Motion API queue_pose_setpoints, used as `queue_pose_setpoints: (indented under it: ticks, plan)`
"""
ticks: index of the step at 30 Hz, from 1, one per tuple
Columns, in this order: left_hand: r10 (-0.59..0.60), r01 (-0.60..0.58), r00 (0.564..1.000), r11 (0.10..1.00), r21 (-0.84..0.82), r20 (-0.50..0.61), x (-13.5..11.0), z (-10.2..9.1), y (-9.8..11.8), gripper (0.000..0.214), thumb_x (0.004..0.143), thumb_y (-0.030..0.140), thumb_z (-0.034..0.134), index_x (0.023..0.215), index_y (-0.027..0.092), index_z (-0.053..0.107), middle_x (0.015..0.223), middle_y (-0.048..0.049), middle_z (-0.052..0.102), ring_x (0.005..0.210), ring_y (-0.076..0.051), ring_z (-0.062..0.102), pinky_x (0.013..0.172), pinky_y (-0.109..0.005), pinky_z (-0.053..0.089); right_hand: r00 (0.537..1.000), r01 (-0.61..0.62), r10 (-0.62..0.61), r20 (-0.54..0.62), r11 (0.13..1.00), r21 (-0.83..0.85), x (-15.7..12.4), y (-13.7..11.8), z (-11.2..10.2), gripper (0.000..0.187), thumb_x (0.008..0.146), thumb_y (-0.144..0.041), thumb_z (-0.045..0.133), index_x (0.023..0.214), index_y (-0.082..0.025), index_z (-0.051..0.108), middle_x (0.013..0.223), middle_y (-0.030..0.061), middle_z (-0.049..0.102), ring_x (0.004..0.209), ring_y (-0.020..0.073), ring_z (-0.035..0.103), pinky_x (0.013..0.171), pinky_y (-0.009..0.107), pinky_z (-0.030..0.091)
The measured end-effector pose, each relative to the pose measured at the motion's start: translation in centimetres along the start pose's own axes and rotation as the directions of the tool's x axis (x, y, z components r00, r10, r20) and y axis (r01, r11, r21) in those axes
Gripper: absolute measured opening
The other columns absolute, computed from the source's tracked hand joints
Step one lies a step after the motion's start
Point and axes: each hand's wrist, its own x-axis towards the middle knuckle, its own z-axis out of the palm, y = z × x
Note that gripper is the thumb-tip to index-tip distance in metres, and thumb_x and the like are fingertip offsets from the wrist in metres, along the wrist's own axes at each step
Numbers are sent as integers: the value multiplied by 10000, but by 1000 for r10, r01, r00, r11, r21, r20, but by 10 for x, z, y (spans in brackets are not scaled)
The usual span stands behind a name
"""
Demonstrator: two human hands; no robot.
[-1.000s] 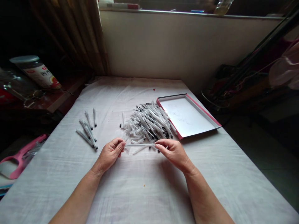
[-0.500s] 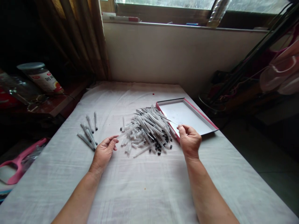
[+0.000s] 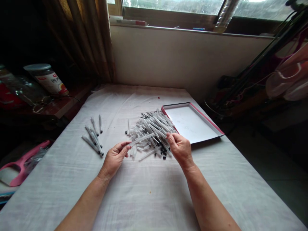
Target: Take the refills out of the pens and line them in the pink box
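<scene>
My left hand [image 3: 117, 158] is closed in a pinch on one end of a clear pen barrel [image 3: 143, 139], which slants up to the right in front of the pile. My right hand [image 3: 180, 148] is pinched shut at the pile's right side, on a thin pen refill that barely shows against the pile. Between and beyond the hands lies a heap of clear pen parts [image 3: 156, 123], with barrels, caps, dark refills and small black plugs mixed together. Several capped pens [image 3: 92, 138] with black ends lie left of my left hand.
A shallow white box lid [image 3: 192, 123] with red edges lies right of the heap on the cloth-covered table [image 3: 144, 208]. Pink-handled scissors [image 3: 21, 166] are at the left edge. A lidded jar [image 3: 51, 80] stands on a side surface at the left.
My right hand has moved left, from the box lid's edge toward the pen barrel, with the refill. My left hand and the barrel have shifted slightly right.
</scene>
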Motion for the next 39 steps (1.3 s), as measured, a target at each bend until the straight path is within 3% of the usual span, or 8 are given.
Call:
queue_pose_setpoints:
  ticks: [3, 7, 11, 15, 18, 23, 30, 39]
  plan:
    - [49, -50, 996, 999, 16, 73, -5, 6, 0, 418, 716, 490, 702, 972, 160, 729, 689, -14, 661, 550, -99, 522, 548, -217, 458, 972, -90, 40, 230, 973, 211, -12, -10, 12, 579, 873, -625, 419, 557, -178, 607, 497, 0, 559, 495, 118, 511, 501, 220, 382]
    - [143, -163, 980, 976, 147, 141, -9, 9, -4, 348, 796, 440, 631, 990, 168, 727, 748, -43, 697, 557, -120, 566, 561, -236, 487, 935, -226, 99, 340, 906, 357, -17, -13, 24, 596, 825, -667, 467, 494, -178, 554, 428, -8, 487, 425, 107, 440, 431, 227, 344]
    - [387, -420, 907, 807, 414, 167, -8, 4, -6, 298, 839, 439, 565, 920, 205, 731, 824, -85, 730, 696, -190, 657, 675, -283, 517, 918, -216, 57, 393, 902, 375, -17, -17, 19, 552, 818, -642, 495, 522, -180, 559, 452, -14, 481, 433, 100, 409, 425, 225, 332]
    - [377, -420, 906, 752, 509, 190, -4, -11, -5, 361, 878, 486, 472, 798, 201, 678, 595, -34, 636, 540, -157, 591, 581, -250, 479, 958, -68, -45, 284, 924, 377, -10, -7, -2, 465, 820, -582, 548, 586, -183, 587, 531, -11, 515, 507, 112, 453, 486, 229, 373]
    - [277, -274, 959, 842, 465, 64, 1, -16, -3, 442, 938, 486, 342, 735, 194, 604, 473, 27, 494, 435, -120, 496, 482, -216, 412, 997, -62, 73, -14, 915, 398, 6, 16, -19, 442, 830, -594, 532, 722, -179, 641, 559, -9, 542, 504, 122, 474, 496, 244, 390]
    - [410, -376, 910, 753, 540, 61, 9, 7, -9, 306, 907, 428, 474, 979, 190, 652, 871, -55, 700, 836, -184, 667, 771, -269, 505, 953, -129, 152, -263, 986, 104, 35, 40, -21, 421, 810, -549, 556, 797, -157, 709, 669, 57, 673, 631, 186, 597, 622, 293, 434]
    - [490, -475, 848, 537, 697, 201, 13, 13, -29, 353, 949, 271, 430, 1267, 225, 577, 1095, -76, 681, 1007, -195, 639, 876, -308, 505, 964, -168, 94, -249, 941, -293, 50, 37, 4, 340, 830, -464, 538, 829, -216, 772, 768, 83, 725, 727, 226, 612, 610, 295, 366]
    - [493, -441, 842, 398, 805, 218, 8, 15, -18, 337, 909, 276, 521, 1232, 239, 612, 1044, -56, 672, 935, -195, 627, 805, -286, 500, 981, -69, -23, -192, 886, -458, 49, 40, 10, 361, 865, -434, 495, 802, -208, 769, 764, 99, 710, 705, 217, 575, 615, 303, 341]
